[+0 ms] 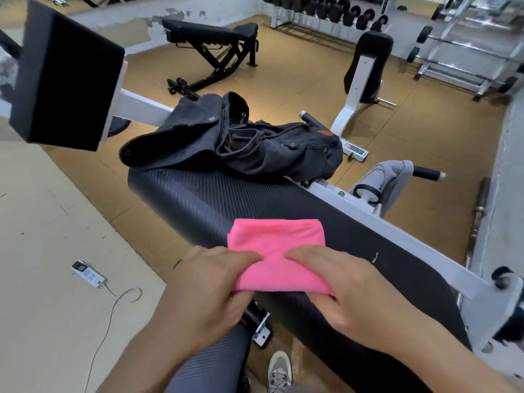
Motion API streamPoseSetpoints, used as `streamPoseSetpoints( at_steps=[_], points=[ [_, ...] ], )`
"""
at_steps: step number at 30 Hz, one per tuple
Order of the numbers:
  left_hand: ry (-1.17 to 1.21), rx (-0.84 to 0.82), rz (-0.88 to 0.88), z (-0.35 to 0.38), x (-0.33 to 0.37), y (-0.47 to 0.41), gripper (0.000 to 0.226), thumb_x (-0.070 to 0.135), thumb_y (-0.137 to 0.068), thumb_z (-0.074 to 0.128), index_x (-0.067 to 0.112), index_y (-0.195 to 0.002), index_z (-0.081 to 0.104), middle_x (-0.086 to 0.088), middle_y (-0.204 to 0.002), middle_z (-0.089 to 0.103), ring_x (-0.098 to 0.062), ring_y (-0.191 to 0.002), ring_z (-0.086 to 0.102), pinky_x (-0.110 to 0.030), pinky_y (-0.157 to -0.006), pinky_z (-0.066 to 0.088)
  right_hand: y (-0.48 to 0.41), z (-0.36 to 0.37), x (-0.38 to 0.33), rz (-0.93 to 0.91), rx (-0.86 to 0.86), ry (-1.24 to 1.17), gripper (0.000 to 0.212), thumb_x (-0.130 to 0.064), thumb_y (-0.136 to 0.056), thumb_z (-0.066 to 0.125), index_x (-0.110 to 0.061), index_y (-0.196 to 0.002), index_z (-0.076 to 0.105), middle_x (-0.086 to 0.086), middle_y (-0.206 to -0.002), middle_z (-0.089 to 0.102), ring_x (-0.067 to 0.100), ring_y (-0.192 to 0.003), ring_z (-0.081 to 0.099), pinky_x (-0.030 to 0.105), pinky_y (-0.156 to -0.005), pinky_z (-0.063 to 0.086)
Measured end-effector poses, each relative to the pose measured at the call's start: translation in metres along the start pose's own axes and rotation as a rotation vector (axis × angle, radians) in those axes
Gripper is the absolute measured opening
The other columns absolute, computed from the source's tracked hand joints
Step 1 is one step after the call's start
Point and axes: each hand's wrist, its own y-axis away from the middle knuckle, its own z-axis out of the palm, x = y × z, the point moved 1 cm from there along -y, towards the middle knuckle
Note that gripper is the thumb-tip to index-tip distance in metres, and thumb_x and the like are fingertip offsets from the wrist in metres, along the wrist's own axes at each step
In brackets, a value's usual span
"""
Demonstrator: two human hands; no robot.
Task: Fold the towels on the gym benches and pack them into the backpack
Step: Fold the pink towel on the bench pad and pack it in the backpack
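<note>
1. Head view looks down on a padded bench (198, 199). A pink towel (276, 251) lies on its near end, folded into a small thick rectangle.
2. Left hand (209, 290) pinches the towel's near-left corner, fingers on top and thumb tucked underneath. Right hand (348, 293) pinches the near-right corner the same way. The near edge is lifted just off the pad while the far edge rests on it.
3. Backpack (255, 148) lies on its side at the bench's far end, well apart from the towel. Its flap is thrown back and its drawstring mouth is loose and open.
4. Grey cloth (394, 180), probably another towel, hangs unfolded over a roller off the bench's right edge.
5. Progress, as a judgement: folding of the pink towel looks about finished, but it is not yet packed. The grey one is left to fold and pack. Whether the backpack already holds anything cannot be told.
</note>
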Motion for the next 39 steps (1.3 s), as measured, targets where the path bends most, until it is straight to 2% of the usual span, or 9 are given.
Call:
streamPoseSetpoints(
  at_steps=[4, 7, 13, 17, 21, 25, 28, 32, 39],
  points=[
    [0.560, 0.125, -0.293, 0.003, -0.006, 0.023, 0.019, 0.041, -0.073, 0.062, 0.049, -0.089, 0.069, 0.021, -0.080, 0.067, 0.003, -0.077, 0.060, -0.014, -0.068, 0.043, -0.001, -0.012, -0.006, 0.160, 0.091, -0.374, 0.027, -0.018, -0.083, 0.074, -0.030, -0.105, 0.066, -0.011, -0.092, 0.069, 0.010, -0.082, 0.065, 0.021, -0.072, 0.049],
    [0.765, 0.207, -0.510, 0.022, -0.007, 0.022, 0.018, 0.048, -0.088, 0.063, 0.034, -0.083, 0.072, 0.016, -0.071, 0.067, 0.005, -0.067, 0.058, -0.027, -0.066, 0.048, -0.007, -0.001, 0.001, 0.323, 0.177, -0.532, 0.023, -0.018, -0.084, 0.073, -0.034, -0.099, 0.064, -0.012, -0.093, 0.067, 0.009, -0.088, 0.063, 0.033, -0.078, 0.052],
    [0.847, 0.359, -0.685, 0.041, -0.002, 0.009, 0.027, 0.034, -0.093, 0.061, 0.016, -0.074, 0.066, 0.013, -0.060, 0.060, 0.000, -0.057, 0.051, -0.028, -0.059, 0.041, -0.024, 0.015, 0.002, 0.477, 0.324, -0.515, 0.041, -0.022, -0.085, 0.070, -0.047, -0.101, 0.041, -0.009, -0.103, 0.053, 0.024, -0.089, 0.064, 0.043, -0.076, 0.055],
    [0.775, 0.470, -0.741, 0.035, 0.004, 0.002, 0.015, 0.024, -0.086, 0.068, 0.028, -0.088, 0.053, 0.012, -0.058, 0.059, -0.001, -0.053, 0.053, -0.029, -0.056, 0.045, -0.026, 0.021, 0.003, 0.442, 0.371, -0.418, 0.046, -0.019, -0.084, 0.070, -0.048, -0.101, 0.038, -0.005, -0.114, 0.043, 0.019, -0.085, 0.059, 0.032, -0.073, 0.049],
    [0.457, 0.569, -0.518, 0.034, 0.009, -0.002, 0.033, 0.015, -0.083, 0.065, 0.036, -0.098, 0.044, 0.007, -0.061, 0.050, -0.011, -0.057, 0.046, -0.037, -0.055, 0.040, -0.027, 0.019, 0.003, 0.370, 0.412, -0.252, 0.035, -0.017, -0.082, 0.073, -0.035, -0.102, 0.051, -0.010, -0.122, 0.036, 0.001, -0.091, 0.051, 0.012, -0.077, 0.038],
    [-0.076, 0.621, -0.151, 0.040, 0.011, -0.005, 0.029, 0.010, -0.081, 0.059, 0.028, -0.102, 0.064, -0.002, -0.086, 0.050, -0.022, -0.081, 0.045, -0.034, -0.071, 0.035, -0.029, 0.023, -0.002, 0.099, 0.424, 0.171, 0.011, -0.010, -0.086, 0.066, -0.019, -0.092, 0.066, 0.002, -0.129, 0.051, 0.024, -0.116, 0.051, 0.038, -0.083, 0.046],
    [-0.123, 0.449, 0.095, 0.043, -0.003, 0.002, 0.026, 0.019, -0.088, 0.057, 0.024, -0.112, 0.069, -0.003, -0.119, 0.060, -0.024, -0.113, 0.052, -0.043, -0.091, 0.042, -0.021, 0.026, 0.008, 0.051, 0.295, 0.208, 0.023, -0.031, -0.095, 0.050, -0.025, -0.108, 0.069, -0.007, -0.131, 0.060, 0.012, -0.132, 0.046, 0.047, -0.095, 0.041],
    [-0.028, 0.111, 0.059, 0.038, -0.016, 0.016, 0.061, 0.040, -0.087, 0.055, 0.025, -0.145, 0.042, 0.001, -0.150, 0.039, -0.018, -0.139, 0.036, -0.041, -0.111, 0.034, -0.009, 0.013, 0.024, 0.131, -0.060, -0.018, 0.056, -0.063, -0.084, 0.054, -0.044, -0.137, 0.048, -0.026, -0.150, 0.035, -0.009, -0.140, 0.023, 0.029, -0.112, 0.025],
    [0.421, 0.242, -0.234, 0.020, -0.014, -0.001, 0.037, 0.026, -0.081, 0.067, 0.036, -0.117, 0.062, 0.023, -0.103, 0.068, 0.003, -0.095, 0.061, -0.018, -0.079, 0.049, -0.034, 0.000, 0.013, 0.387, 0.111, -0.649, 0.035, -0.007, -0.078, 0.076, -0.029, -0.104, 0.069, -0.010, -0.100, 0.071, 0.007, -0.096, 0.065, 0.022, -0.078, 0.053]
  ],
)
